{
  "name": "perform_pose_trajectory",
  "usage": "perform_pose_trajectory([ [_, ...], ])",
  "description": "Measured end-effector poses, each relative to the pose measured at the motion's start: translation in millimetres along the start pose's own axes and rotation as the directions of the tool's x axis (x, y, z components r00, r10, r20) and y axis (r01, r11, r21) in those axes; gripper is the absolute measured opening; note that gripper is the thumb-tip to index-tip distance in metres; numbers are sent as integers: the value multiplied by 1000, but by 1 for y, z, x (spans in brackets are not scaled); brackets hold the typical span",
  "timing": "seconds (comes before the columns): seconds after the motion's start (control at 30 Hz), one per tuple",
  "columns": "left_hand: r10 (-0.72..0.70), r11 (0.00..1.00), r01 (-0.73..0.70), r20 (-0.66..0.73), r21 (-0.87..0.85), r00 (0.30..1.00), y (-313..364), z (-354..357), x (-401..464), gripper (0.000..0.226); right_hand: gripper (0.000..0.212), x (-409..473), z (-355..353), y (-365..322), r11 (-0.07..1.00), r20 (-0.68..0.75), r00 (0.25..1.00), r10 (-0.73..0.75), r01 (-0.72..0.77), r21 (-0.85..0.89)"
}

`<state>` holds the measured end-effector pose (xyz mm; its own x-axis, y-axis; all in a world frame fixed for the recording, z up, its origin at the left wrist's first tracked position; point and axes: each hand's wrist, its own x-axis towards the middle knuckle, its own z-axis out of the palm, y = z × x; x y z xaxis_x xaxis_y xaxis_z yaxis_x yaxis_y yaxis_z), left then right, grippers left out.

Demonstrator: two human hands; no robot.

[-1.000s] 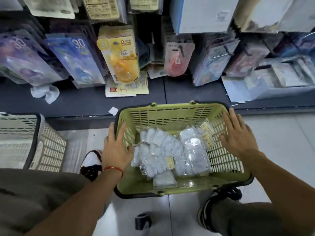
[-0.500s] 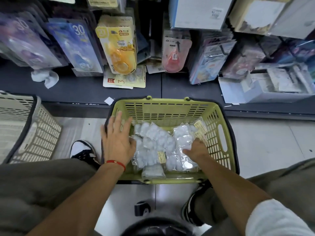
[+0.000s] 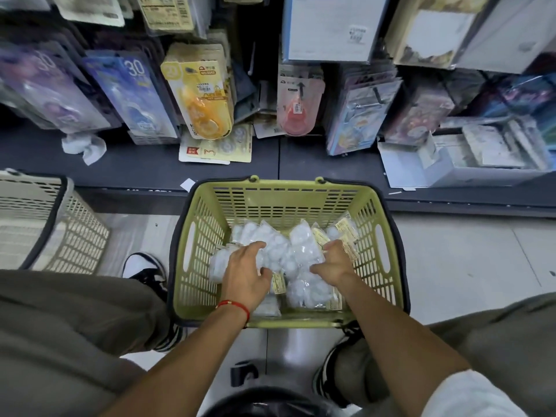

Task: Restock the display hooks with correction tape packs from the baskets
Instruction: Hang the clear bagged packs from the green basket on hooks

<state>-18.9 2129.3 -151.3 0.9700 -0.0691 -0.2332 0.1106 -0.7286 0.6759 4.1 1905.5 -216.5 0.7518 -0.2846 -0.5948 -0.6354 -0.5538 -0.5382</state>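
A green plastic basket (image 3: 282,200) stands on the floor in front of me. Inside lies a heap of clear bags of white correction tape packs (image 3: 285,251) with yellow labels. Both hands are down in the basket. My left hand (image 3: 245,273), with a red string at the wrist, curls its fingers round a bag on the left of the heap. My right hand (image 3: 335,261) grips bags on the right side, its fingers buried in them. Above, display hooks carry hanging carded packs, among them a yellow pack (image 3: 200,100) and a pink pack (image 3: 298,103).
A beige basket (image 3: 63,233) stands to the left on the floor. The dark shelf ledge (image 3: 144,170) holds a crumpled tissue (image 3: 85,145) and loose cards (image 3: 216,147). A white open box (image 3: 421,167) sits at right. My shoes and knees flank the green basket.
My hands left the basket's rims and went down into the bags. The left hand moved from the left wall onto the heap; the right closed on bags.
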Motion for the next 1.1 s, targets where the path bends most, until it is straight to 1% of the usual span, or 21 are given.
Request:
perform_pose_trajectory([
  [0.07, -104, 985, 105, 18, -136, 994, 5, -2, 5, 42, 69, -10, -8, -11, 995, 34, 995, -97, 98, -29],
  [0.13, -237, 899, 231, 30, -371, 971, 14, -9, 13, 26, 56, -22, -23, -26, 968, -21, 968, -248, 247, -48],
  [0.17, -334, 794, 319, 67, -518, 940, 18, -15, 18, 20, 50, -30, -32, -34, 947, -56, 946, -320, 321, -5],
  [0.2, -421, 640, 423, 167, -641, 891, 22, -23, 23, 26, 46, -38, -41, -42, 915, -83, 914, -397, 401, 38],
  [0.23, -448, 460, 534, 333, -710, 830, 22, -31, 28, 41, 42, -45, -48, -50, 871, -100, 871, -481, 488, 56],
  [0.27, -395, 294, 632, 511, -717, 764, 21, -39, 32, 58, 39, -52, -53, -59, 819, -92, 819, -566, 572, 49],
  [0.3, -285, 176, 705, 650, -687, 704, 18, -46, 34, 71, 37, -59, -55, -66, 765, -62, 765, -641, 643, 36],
  [0.33, -156, 108, 747, 731, -656, 664, 16, -52, 33, 77, 36, -65, -54, -73, 717, -19, 718, -696, 696, 26],
  [0.37, -63, 89, 754, 752, -650, 656, 16, -55, 32, 78, 37, -71, -51, -78, 678, 20, 678, -735, 735, -12],
  [0.43, -14, 112, 719, 722, -686, 692, 17, -60, 30, 63, 39, -75, -43, -82, 596, 65, 611, -789, 787, -159],
  [0.5, -103, 198, 660, 654, -725, 749, 14, -62, 29, 52, 53, -70, -36, -80, 573, 89, 613, -785, 773, -272],
  [0.53, -159, 251, 637, 618, -729, 770, 9, -62, 29, 50, 64, -64, -34, -76, 596, 93, 648, -756, 740, -313],
  [0.6, -249, 385, 603, 551, -698, 797, -4, -64, 27, 48, 80, -49, -32, -66, 693, 83, 761, -643, 625, -358],
  [0.67, -312, 501, 568, 476, -653, 822, -13, -67, 22, 45, 78, -32, -25, -56, 768, 117, 853, -508, 510, -387],
  [0.7, -330, 537, 552, 444, -638, 833, -16, -67, 18, 46, 74, -23, -19, -52, 787, 166, 878, -450, 477, -391],
  [0.77, -351, 585, 517, 380, -624, 856, -18, -65, 13, 53, 72, -10, -1, -50, 816, 272, 889, -368, 449, -364],
  [0.83, -365, 645, 469, 296, -604, 883, -22, -61, 13, 52, 84, 1, 22, -49, 836, 325, 890, -320, 427, -345],
  [0.9, -390, 685, 444, 224, -578, 893, -28, -57, 16, 49, 97, 9, 42, -49, 850, 328, 902, -281, 393, -350],
  [0.97, -418, 697, 425, 154, -578, 895, -35, -52, 22, 49, 101, 15, 57, -45, 865, 279, 923, -264, 355, -354],
  [1.03, -440, 702, 410, 97, -582, 893, -38, -49, 27, 48, 99, 22, 59, -40, 912, 238, 940, -245, 307, -274],
  [1.1, -465, 688, 414, 76, -596, 882, -40, -47, 31, 47, 85, 29, 50, -37, 965, 272, 938, -213, 246, -93],
])
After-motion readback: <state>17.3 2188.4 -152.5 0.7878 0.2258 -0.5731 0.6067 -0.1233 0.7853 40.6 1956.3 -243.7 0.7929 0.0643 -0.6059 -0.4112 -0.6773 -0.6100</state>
